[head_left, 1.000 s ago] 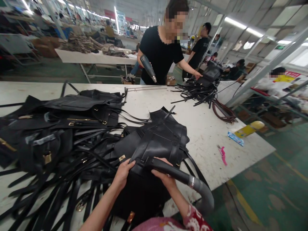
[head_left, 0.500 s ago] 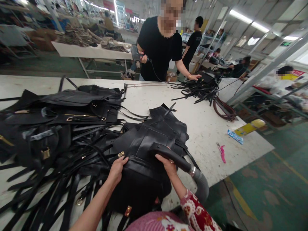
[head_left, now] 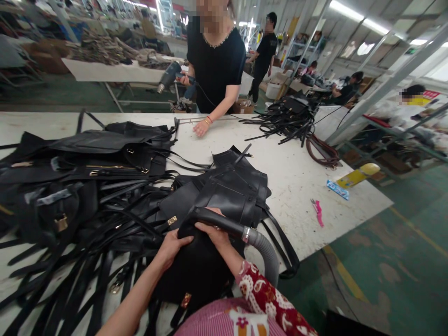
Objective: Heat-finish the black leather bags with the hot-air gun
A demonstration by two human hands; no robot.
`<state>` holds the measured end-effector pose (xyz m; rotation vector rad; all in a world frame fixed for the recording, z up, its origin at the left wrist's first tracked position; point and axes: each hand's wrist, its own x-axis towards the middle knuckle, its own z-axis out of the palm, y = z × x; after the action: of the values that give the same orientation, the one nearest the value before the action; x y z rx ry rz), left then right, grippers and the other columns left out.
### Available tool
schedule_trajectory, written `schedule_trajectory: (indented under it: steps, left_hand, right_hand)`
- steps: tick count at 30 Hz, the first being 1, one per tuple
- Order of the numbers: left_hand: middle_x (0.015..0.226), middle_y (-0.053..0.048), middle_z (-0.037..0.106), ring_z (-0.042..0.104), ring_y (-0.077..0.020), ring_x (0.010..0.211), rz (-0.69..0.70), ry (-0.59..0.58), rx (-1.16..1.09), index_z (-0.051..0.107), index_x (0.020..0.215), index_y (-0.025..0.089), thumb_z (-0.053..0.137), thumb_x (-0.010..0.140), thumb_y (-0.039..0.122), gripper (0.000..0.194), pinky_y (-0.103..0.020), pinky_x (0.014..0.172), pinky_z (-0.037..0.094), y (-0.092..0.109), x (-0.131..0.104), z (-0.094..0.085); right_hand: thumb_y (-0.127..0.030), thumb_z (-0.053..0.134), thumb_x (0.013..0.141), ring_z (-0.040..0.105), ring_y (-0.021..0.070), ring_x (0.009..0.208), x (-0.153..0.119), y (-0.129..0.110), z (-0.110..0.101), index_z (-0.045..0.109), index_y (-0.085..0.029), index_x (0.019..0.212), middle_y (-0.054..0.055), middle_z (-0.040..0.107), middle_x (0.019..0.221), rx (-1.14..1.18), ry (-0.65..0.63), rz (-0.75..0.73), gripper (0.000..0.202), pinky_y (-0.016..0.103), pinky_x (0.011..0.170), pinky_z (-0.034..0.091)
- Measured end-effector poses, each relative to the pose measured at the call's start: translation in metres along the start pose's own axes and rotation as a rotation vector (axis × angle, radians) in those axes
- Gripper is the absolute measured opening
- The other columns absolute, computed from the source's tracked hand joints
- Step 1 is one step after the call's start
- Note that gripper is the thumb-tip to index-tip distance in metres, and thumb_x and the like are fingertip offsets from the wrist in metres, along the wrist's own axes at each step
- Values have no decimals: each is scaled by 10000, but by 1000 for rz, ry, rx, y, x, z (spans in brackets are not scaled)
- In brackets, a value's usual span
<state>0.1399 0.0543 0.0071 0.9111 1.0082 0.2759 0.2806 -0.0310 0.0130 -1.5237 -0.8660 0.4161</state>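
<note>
Faces a long white-topped table (head_left: 287, 186), with a wide heap of black leather bags (head_left: 101, 149) from seven to nine o'clock and a black-topped co-worker (head_left: 215, 60) opposite at twelve. Meets a flattened black leather bag (head_left: 226, 200) just beyond the hands. Holds a smooth black leather bag (head_left: 196, 270) between six and seven, with a rectangular gold clasp (head_left: 185, 300) at the six-o'clock end; cannot tell its long axis. Holds over it a curved black nozzle (head_left: 224, 221) on a ribbed grey hose (head_left: 268, 252), lengthwise from four to ten. Pinches the bag's edge with the left hand (head_left: 171, 247), thumb uppermost; wraps the right hand (head_left: 217, 237) around the nozzle. Has at three o'clock a yellow cylinder (head_left: 357, 176), just beside a blue-and-white packet (head_left: 338, 189) with print too small to read; at four, pink-handled metal snips (head_left: 318, 214).
</note>
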Motion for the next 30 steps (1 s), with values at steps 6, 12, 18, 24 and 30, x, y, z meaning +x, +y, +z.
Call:
schedule_trajectory:
  steps: [6, 12, 18, 24, 30]
  left_hand:
    - [648, -35, 722, 655, -192, 559, 29, 182, -112, 687, 759, 136, 810, 446, 134, 336, -305, 590, 527, 4, 3, -19]
    - [611, -30, 708, 650, -196, 529, -26, 314, -68, 673, 797, 144, 750, 502, 73, 313, -303, 545, 529, 3, 16, -43]
    - [602, -19, 701, 638, -195, 512, 14, 330, -9, 657, 803, 152, 755, 496, 115, 325, -300, 525, 515, -6, 21, -40]
    - [549, 0, 671, 604, -181, 464, 28, 381, 50, 646, 756, 154, 771, 469, 150, 313, -280, 483, 477, -8, 21, -39]
    - [560, -3, 674, 607, -186, 469, 33, 376, 71, 663, 779, 159, 794, 447, 175, 357, -287, 492, 478, -7, 16, -36]
  right_hand:
    - [-353, 766, 687, 606, 217, 981, -27, 10, -73, 644, -248, 1048, 18, 656, 1038, -39, 257, 111, 395, 408, 975, 444]
    - [-347, 761, 690, 633, 220, 930, -61, 13, -126, 643, -238, 1071, 31, 686, 993, -10, 192, 190, 414, 385, 906, 501]
    - [-310, 746, 688, 621, 238, 980, -74, 11, -128, 674, -261, 979, 20, 671, 1007, -4, 31, 89, 304, 380, 924, 463]
    - [-325, 786, 627, 635, 232, 891, -60, 34, -81, 695, -256, 905, 11, 685, 928, 10, -46, 12, 300, 369, 877, 465]
    - [-356, 751, 686, 622, 245, 966, -58, 27, -87, 673, -267, 1005, 27, 670, 1014, 10, -45, -29, 341, 385, 914, 457]
